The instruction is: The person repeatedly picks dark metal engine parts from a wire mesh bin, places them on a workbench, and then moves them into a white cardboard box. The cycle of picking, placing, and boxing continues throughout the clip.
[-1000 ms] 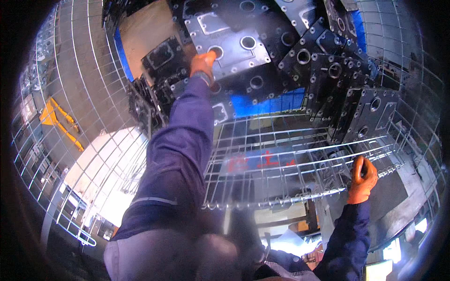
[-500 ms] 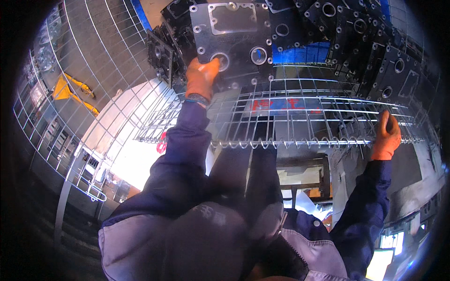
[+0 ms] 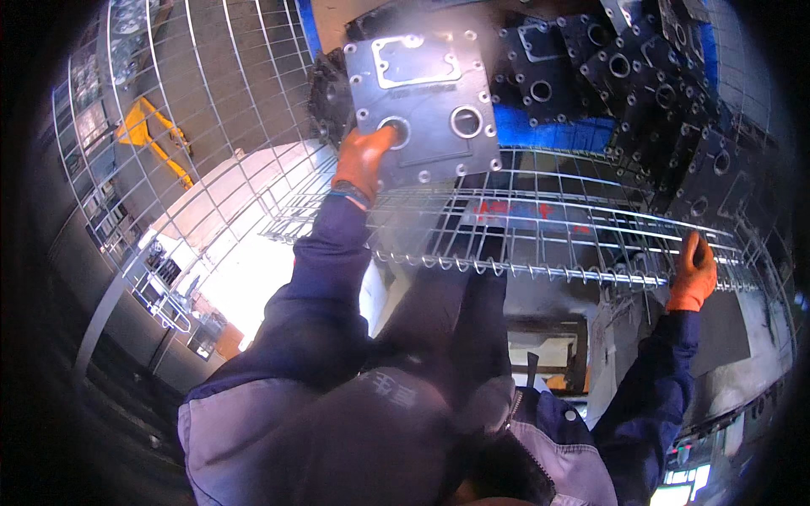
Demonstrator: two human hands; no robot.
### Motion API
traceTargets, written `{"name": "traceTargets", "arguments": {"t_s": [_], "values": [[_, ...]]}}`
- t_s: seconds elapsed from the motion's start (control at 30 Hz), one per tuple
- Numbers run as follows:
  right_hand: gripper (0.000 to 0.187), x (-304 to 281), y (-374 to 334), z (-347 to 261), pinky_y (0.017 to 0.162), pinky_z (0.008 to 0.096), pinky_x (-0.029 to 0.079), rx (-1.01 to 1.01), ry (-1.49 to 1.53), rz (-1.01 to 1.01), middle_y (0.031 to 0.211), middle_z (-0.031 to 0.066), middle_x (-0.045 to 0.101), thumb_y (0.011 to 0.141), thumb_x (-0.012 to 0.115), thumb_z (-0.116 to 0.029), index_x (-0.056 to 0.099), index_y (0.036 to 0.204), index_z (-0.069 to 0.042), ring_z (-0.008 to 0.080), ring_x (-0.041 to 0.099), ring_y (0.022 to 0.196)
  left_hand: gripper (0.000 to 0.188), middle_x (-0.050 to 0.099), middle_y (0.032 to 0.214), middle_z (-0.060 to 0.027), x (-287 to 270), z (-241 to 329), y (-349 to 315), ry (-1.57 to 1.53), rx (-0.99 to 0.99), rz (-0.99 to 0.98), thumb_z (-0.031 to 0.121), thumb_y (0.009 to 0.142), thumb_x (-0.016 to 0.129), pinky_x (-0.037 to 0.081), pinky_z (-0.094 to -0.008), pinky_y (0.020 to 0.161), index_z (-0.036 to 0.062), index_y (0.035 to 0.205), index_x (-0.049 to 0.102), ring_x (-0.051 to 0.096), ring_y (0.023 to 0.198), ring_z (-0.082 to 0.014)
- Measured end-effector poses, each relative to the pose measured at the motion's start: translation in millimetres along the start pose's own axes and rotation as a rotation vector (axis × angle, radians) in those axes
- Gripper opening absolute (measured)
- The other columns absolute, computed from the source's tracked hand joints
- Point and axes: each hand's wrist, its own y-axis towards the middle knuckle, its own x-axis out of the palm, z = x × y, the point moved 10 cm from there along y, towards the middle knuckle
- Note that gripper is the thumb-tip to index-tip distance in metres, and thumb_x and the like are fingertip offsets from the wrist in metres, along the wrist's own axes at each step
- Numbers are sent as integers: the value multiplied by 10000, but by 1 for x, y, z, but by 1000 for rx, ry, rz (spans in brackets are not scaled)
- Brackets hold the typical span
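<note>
The metal plate looks smooth, the wire mesh glossy.

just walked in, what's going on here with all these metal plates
A person's orange-gloved left-hand grip holds a flat dark-grey metal plate at one of its round holes. The right-hand grip, also orange-gloved, is at the near side of a silver wire mesh basket; whether it closes around a wire is unclear. More dark metal plates lie piled inside the basket.
</note>
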Motion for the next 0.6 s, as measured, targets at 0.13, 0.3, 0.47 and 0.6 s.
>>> {"name": "traceTargets", "arguments": {"t_s": [0.13, 0.3, 0.47, 0.6], "values": [[432, 1, 1, 5, 764, 355, 529, 19, -49, -26, 936, 151, 739, 950, 611, -440, 725, 1060, -38, 269, 715, 872, 244, 649, 875, -176, -42, -113, -18, -477, -617, 212, 212, 869, 626, 494, -405, 766, 81, 1071, 664, 626, 821, -288], [437, 2, 3, 4, 759, 346, 525, -19, -2, -54, 951, 157, 735, 961, 601, -433, 724, 1055, -24, 258, 709, 858, 212, 675, 985, -223, -103, -94, -22, 534, 42, 178, 68, 860, 550, 493, -417, 829, 105, 1025, 678, 657, 971, -383], [468, 15, 4, 19, 701, 281, 511, 104, 190, -127, 922, 74, 737, 963, 608, -448, 712, 1068, -4, 138, 655, 779, 287, 642, 972, -111, -141, -141, -53, -13, -336, 377, 228, 849, 625, 471, -372, 784, 13, 1037, 652, 584, 854, -241], [458, 18, 5, 31, 734, 288, 517, 140, 218, -129, 973, 84, 738, 964, 611, -434, 706, 1090, -4, 147, 672, 840, 358, 626, 967, -32, -120, -137, -58, -463, -415, 396, 224, 803, 673, 471, -334, 719, -21, 1058, 623, 568, 788, -188]]}}
